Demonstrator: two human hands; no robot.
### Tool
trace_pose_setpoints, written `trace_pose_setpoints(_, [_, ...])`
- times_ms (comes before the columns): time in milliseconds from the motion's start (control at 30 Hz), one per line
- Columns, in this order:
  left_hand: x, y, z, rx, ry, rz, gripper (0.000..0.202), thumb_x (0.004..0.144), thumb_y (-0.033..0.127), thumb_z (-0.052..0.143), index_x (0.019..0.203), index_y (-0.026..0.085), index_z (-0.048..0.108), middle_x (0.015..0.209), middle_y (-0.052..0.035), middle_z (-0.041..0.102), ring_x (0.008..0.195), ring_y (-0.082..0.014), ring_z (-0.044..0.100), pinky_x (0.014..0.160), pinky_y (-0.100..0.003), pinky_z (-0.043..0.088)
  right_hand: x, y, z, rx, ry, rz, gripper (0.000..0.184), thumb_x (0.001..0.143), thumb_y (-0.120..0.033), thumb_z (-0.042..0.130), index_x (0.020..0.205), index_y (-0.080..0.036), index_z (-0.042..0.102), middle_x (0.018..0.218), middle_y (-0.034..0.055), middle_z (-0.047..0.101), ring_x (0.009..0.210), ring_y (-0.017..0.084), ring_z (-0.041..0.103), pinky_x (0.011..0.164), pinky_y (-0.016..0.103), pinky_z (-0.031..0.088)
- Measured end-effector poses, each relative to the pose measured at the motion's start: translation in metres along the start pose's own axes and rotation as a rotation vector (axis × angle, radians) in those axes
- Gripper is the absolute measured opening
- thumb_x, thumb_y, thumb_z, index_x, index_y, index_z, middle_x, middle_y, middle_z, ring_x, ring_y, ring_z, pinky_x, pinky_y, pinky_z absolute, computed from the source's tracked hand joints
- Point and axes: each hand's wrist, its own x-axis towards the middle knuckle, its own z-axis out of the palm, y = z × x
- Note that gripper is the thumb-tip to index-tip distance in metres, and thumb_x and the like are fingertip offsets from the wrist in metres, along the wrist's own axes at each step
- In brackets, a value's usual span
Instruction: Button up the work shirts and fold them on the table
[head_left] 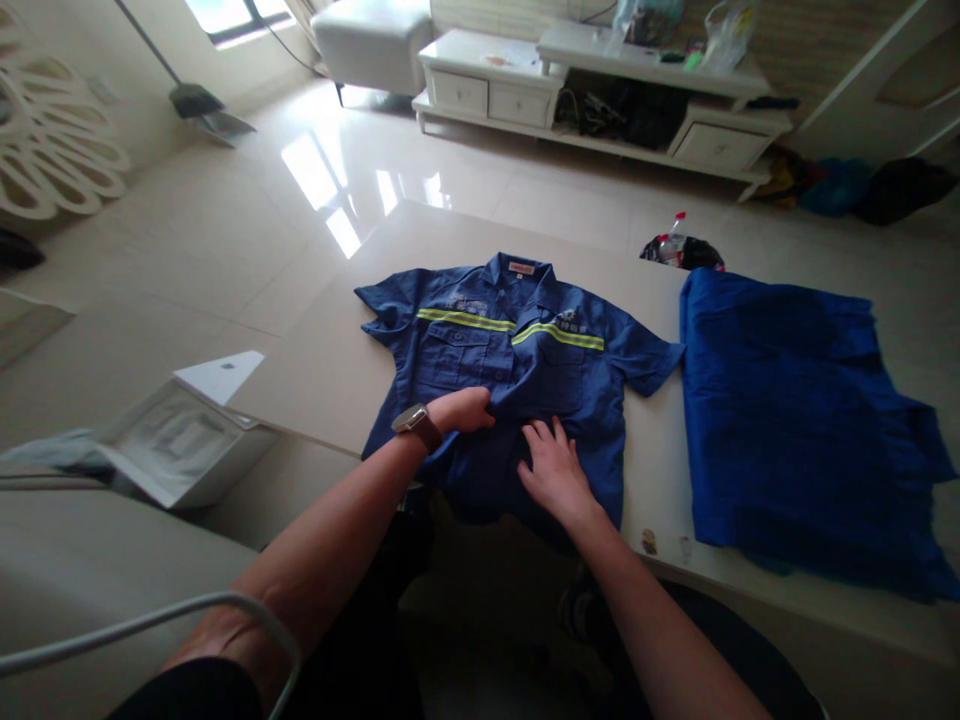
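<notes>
A dark blue short-sleeved work shirt (551,385) with yellow-green reflective stripes lies face up on the pale table, collar away from me. Its lower hem hangs over the near edge. My left hand (463,408), with a watch (411,420) on its wrist, is closed on the shirt's front near the button line, pinching the cloth; its fingertips are partly hidden. Resting on the lower front, my right hand (556,468) has its fingers apart and holds nothing.
Folded blue cloth (787,420) lies on the table (307,375) at the right. A white box (180,440) stands off the left edge. Beyond are a bag with bottles (679,248), a white TV cabinet (487,95) and a dustpan (217,122). A white cable (150,628) crosses the lower left.
</notes>
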Motion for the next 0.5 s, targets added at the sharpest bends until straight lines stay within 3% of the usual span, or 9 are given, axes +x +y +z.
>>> trace_pose_setpoints(133, [0.002,-0.003,0.008,0.046,0.162,-0.015,0.028,0.093,0.025,0.061,0.111,0.005,0.071,0.111,-0.0194,0.074,0.099,-0.0260,0.071,0.080,-0.029,0.051,0.000,0.001,0.001,0.009,0.007,-0.010,0.054,0.098,-0.027,0.050,0.151,-0.026,0.046,0.158,0.0042,0.025,0.157,0.027,0.008,0.124,0.065,0.025])
trace_pose_setpoints(333, [-0.001,0.002,0.018,0.124,0.287,-0.023,0.022,0.091,0.024,0.064,0.108,0.011,0.068,0.113,-0.0162,0.071,0.106,-0.0298,0.069,0.091,-0.036,0.052,-0.002,0.001,0.000,0.022,0.019,-0.023,0.053,0.097,-0.025,0.051,0.150,-0.025,0.048,0.158,0.0048,0.026,0.157,0.028,0.009,0.124,0.065,0.026])
trace_pose_setpoints(500, [-0.002,-0.001,0.021,0.124,0.286,-0.048,0.026,0.088,0.027,0.068,0.109,0.014,0.065,0.113,-0.0146,0.069,0.103,-0.0295,0.069,0.088,-0.037,0.053,-0.002,0.002,-0.002,0.028,0.014,-0.024,0.053,0.097,-0.025,0.050,0.150,-0.026,0.047,0.158,0.0034,0.026,0.158,0.026,0.008,0.125,0.064,0.026])
